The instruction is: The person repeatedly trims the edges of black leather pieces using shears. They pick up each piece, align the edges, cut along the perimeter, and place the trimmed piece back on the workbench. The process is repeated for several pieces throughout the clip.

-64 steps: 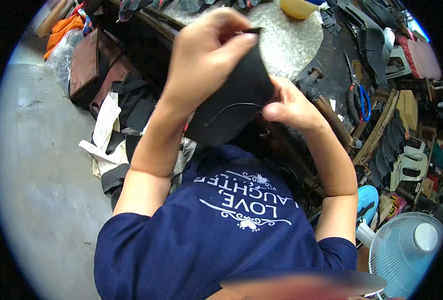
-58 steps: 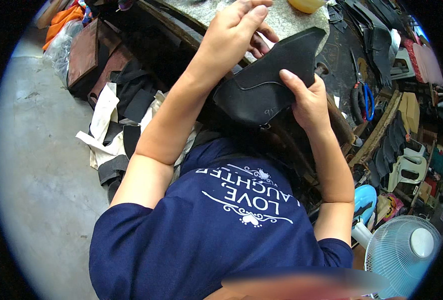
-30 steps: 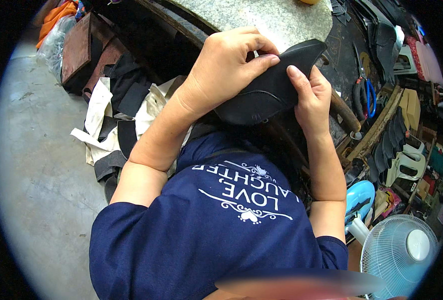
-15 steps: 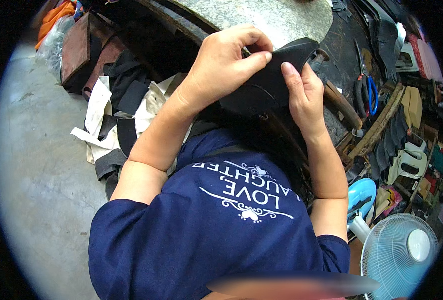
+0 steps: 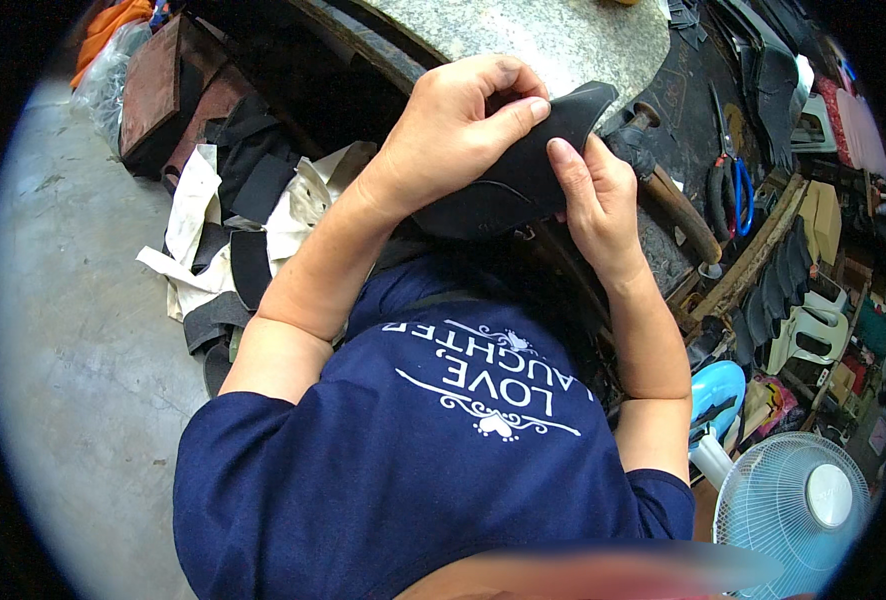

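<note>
we're looking down on both hands up at the edge of the speckled stone slab (image 5: 553, 40), and they've got a black leather shoe upper (image 5: 518, 175) between them. the left hand (image 5: 458, 125) sits on top of it, fingers curled together over the near side, thumb (image 5: 508, 112) stretched flat across the leather, clamped down on it. the right hand (image 5: 593, 195) comes in from the other side, fingers together and pressed along the upper's edge, pinching it. the piece hangs in the air just in front of the slab, its pointed end tipped up to the right, a line of stitching showing near its lower rim. just beside the right hand lies a wooden-handled hammer (image 5: 678, 215) on the dark bench. further right we spot blue-handled scissors (image 5: 738, 175). down on the grey floor to the left, a heap of cream and black cloth scraps (image 5: 228, 235). a white fan (image 5: 798, 510) sits at the lower right.
</note>
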A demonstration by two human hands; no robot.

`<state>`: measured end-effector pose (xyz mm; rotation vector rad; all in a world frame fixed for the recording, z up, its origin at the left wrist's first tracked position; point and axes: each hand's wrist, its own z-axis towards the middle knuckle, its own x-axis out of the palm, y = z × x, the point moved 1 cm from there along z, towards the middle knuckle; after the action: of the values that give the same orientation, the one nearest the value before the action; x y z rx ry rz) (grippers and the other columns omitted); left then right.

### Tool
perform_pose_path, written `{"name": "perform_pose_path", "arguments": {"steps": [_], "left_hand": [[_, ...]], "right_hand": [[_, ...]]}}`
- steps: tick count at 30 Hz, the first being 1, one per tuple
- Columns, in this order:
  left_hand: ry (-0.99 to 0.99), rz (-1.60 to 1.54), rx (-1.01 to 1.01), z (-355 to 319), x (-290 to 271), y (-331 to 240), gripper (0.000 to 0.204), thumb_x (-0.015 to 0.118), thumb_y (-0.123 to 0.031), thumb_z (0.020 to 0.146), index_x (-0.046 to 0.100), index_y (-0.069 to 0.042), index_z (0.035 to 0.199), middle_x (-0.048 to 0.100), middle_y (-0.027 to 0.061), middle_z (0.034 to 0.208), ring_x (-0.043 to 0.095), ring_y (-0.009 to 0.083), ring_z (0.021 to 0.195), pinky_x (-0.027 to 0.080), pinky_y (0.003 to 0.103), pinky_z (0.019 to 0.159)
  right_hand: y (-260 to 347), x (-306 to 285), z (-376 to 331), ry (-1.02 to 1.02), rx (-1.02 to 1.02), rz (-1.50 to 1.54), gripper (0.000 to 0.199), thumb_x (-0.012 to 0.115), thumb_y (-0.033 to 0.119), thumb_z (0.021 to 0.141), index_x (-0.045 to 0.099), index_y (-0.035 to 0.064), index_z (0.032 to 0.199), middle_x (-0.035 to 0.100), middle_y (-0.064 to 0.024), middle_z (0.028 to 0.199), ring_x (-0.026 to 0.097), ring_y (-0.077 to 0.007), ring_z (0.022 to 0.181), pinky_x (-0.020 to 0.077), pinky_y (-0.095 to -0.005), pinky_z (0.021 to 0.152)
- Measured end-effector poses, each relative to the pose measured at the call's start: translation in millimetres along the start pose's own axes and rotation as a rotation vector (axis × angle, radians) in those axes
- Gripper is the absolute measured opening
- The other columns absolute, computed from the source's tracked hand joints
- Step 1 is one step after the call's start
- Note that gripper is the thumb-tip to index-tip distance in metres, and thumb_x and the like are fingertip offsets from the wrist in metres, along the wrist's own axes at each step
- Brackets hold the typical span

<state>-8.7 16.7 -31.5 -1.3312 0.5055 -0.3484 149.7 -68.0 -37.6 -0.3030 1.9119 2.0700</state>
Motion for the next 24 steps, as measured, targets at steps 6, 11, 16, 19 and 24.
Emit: {"name": "perform_pose_path", "arguments": {"steps": [6,11,16,19,24], "left_hand": [[-0.075,0.275,0.259,3.0,2.2,-8.6,0.019,0.07,-0.007,0.085,0.071,0.001,0.102,0.07,0.0072,0.089,0.064,0.013,0.083,0.049,0.025,0.076],[-0.093,0.135,0.169,4.9,6.0,-7.6,0.016,0.071,-0.008,0.086,0.071,0.001,0.099,0.071,0.0072,0.09,0.063,0.0109,0.082,0.049,0.024,0.076],[-0.062,-0.038,0.047,6.5,9.3,-4.0,0.013,0.069,-0.008,0.089,0.071,0.002,0.098,0.071,0.0045,0.091,0.062,0.0074,0.083,0.049,0.022,0.076],[-0.02,-0.071,0.018,7.2,7.3,-3.9,0.014,0.067,-0.008,0.089,0.071,0.002,0.099,0.07,0.0038,0.09,0.062,0.0076,0.083,0.049,0.022,0.076],[-0.045,0.029,0.13,8.3,6.2,-7.6,0.014,0.069,-0.008,0.088,0.071,0.002,0.098,0.07,0.0045,0.09,0.062,0.0082,0.083,0.049,0.023,0.075]], "right_hand": [[1.8,1.0,0.9,-0.03,-0.097,-0.036,0.025,0.055,0.017,0.099,0.062,-0.0026,0.112,0.063,-0.0129,0.069,0.063,-0.0154,0.061,0.0494,-0.0306,0.058],[1.5,1.7,1.5,-0.032,-0.102,-0.079,0.022,0.056,0.017,0.098,0.062,-0.002,0.106,0.062,-0.0135,0.068,0.063,-0.0189,0.059,0.0493,-0.0316,0.058],[3.1,-0.5,1.0,-0.01,-0.077,-0.066,0.02,0.057,0.018,0.098,0.062,-0.0015,0.098,0.061,-0.0123,0.065,0.062,-0.0185,0.057,0.0483,-0.0319,0.055],[5.2,-0.2,0.9,0.0,-0.085,-0.116,0.02,0.057,0.018,0.097,0.062,-0.0012,0.099,0.061,-0.0123,0.064,0.062,-0.0195,0.055,0.0483,-0.0321,0.055],[8.7,0.9,1.6,-0.02,-0.13,-0.155,0.02,0.057,0.018,0.097,0.063,-0.0004,0.102,0.059,-0.0122,0.062,0.061,-0.0213,0.054,0.0477,-0.0325,0.053]]}}
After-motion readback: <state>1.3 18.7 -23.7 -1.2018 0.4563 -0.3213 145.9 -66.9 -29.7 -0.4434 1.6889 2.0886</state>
